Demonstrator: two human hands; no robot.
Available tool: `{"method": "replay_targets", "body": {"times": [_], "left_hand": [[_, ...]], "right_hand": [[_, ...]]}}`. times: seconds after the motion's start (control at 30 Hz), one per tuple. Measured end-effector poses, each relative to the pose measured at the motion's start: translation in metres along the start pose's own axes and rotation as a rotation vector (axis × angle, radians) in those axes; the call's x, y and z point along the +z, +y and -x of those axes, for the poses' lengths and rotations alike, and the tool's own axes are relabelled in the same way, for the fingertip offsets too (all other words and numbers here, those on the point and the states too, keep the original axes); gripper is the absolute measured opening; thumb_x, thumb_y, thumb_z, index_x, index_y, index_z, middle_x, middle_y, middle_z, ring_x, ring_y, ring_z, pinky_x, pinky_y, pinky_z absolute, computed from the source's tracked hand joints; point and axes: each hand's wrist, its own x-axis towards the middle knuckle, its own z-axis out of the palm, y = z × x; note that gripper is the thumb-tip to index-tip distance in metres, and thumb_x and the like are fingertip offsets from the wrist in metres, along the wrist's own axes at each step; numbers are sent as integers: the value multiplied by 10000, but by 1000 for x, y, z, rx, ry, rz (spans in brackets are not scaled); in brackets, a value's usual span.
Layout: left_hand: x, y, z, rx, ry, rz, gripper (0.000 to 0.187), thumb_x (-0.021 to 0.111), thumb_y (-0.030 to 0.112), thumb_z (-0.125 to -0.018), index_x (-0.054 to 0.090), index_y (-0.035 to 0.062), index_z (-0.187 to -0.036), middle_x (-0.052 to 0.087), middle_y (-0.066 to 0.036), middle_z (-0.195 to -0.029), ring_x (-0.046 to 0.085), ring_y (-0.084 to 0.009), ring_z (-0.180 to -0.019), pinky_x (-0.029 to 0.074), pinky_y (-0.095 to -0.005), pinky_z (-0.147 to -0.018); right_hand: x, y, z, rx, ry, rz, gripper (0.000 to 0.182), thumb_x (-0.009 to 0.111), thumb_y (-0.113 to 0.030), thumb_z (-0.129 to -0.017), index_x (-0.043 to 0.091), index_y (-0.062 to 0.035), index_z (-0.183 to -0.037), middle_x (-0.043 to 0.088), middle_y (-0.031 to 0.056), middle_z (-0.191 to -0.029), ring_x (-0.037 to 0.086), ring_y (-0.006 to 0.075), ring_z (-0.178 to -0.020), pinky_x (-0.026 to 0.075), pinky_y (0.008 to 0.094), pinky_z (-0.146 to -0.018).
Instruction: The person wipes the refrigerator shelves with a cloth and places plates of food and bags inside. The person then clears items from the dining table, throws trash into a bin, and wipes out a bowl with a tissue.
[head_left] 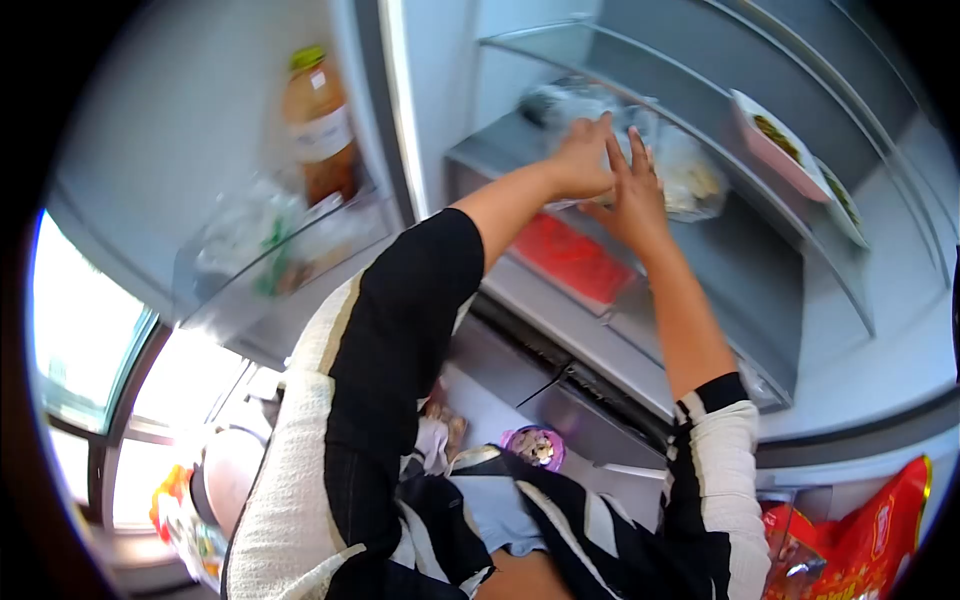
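Inside an open fridge, both my hands reach to the middle shelf. My left hand is over a clear plastic bag, its fingers bent and partly blurred. Close beside it on the right, my right hand has its fingers spread, near a clear bag with pale contents. Whether either hand grips the plastic cannot be made out. Below my hands, a flat red item shows under the shelf's front.
A bottle with a yellow-green cap and plastic bags fill the door rack at left. Dishes of green food sit on the glass shelf at upper right. Red packages lie at lower right.
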Motion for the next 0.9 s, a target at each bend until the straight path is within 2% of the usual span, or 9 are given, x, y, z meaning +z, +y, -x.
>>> {"method": "replay_targets", "body": {"times": [0.1, 0.2, 0.33, 0.4, 0.47, 0.67, 0.73, 0.8, 0.9], "left_hand": [[-27, 18, 71, -194, 142, 151, 863, 580, 209, -664, 140, -128, -1326, 365, -329, -1230, 353, -419, -1174, 311, -421, -989], [-52, 73, 203, 3, 248, 149, 591, 534, 106, -686, 379, -47, -1235, 424, -241, -1226, 395, -386, -1148, 314, -421, -985], [-85, 136, 356, 26, 120, 354, 487, 575, 83, -742, 465, 43, -1214, 441, -201, -1218, 470, -353, -1090, 408, -405, -904], [-95, 153, 407, -121, 142, 420, 451, 569, 64, -766, 478, 49, -1208, 480, -188, -1178, 516, -334, -1042, 446, -383, -860], [-115, 180, 472, -543, 252, 582, 398, 536, 30, -784, 508, 48, -1180, 555, -139, -1073, 571, -225, -963, 474, -326, -824], [-151, 202, 718, -1209, 1320, -105, 285, 522, -4, -779, 552, 18, -1062, 579, -70, -908, 566, -119, -760, 476, -250, -702], [-170, 191, 809, -1435, 1193, -628, 360, 554, 52, -745, 530, 36, -1104, 542, -143, -1009, 578, -198, -808, 485, -283, -711], [-186, 171, 851, -1626, 1009, -832, 521, 631, 210, -708, 482, 51, -1181, 517, -194, -1074, 550, -296, -932, 447, -366, -834], [-206, 95, 951, -1642, 1220, -640, 647, 665, 324, -677, 454, 45, -1222, 499, -229, -1137, 481, -333, -1071, 391, -404, -915]], "right_hand": [[36, -1, 2, -432, -153, 152, 581, 650, -234, -724, 445, -234, -1268, 255, 71, -1424, 252, 365, -1291, 320, 616, -904], [42, 5, 1, -605, -302, 282, 443, 536, -185, -797, 470, -141, -1232, 507, 109, -1221, 450, 262, -1164, 356, 353, -969], [150, 232, -48, -849, 26, 699, 373, 367, -106, -865, 452, -18, -1218, 455, 90, -1287, 428, 273, -1179, 347, 376, -992], [120, 303, -74, -464, -481, 998, 499, 397, -202, -866, 320, -27, -1327, 320, 245, -1348, 312, 418, -1233, 269, 483, -1027], [65, 230, -70, -188, -669, 1000, 612, 417, -235, -829, 198, -174, -1397, 206, 316, -1367, 235, 466, -1252, 243, 508, -1032], [17, 154, -53, -10, -392, 825, 671, 552, -262, -790, 244, -189, -1382, 287, 272, -1350, 340, 394, -1227, 357, 450, -974], [-35, 46, 1, 159, -244, 736, 638, 573, -262, -795, 299, -151, -1360, 314, 245, -1343, 358, 373, -1220, 347, 432, -986], [-5, 93, 27, -395, 54, 554, 543, 567, -237, -809, 385, -97, -1300, 338, 227, -1331, 360, 363, -1219, 334, 421, -996], [2, 5, 108, -473, -52, 268, 390, 560, -194, -823, 519, -15, -1168, 373, 205, -1314, 355, 345, -1222, 294, 396, -1027]]}}
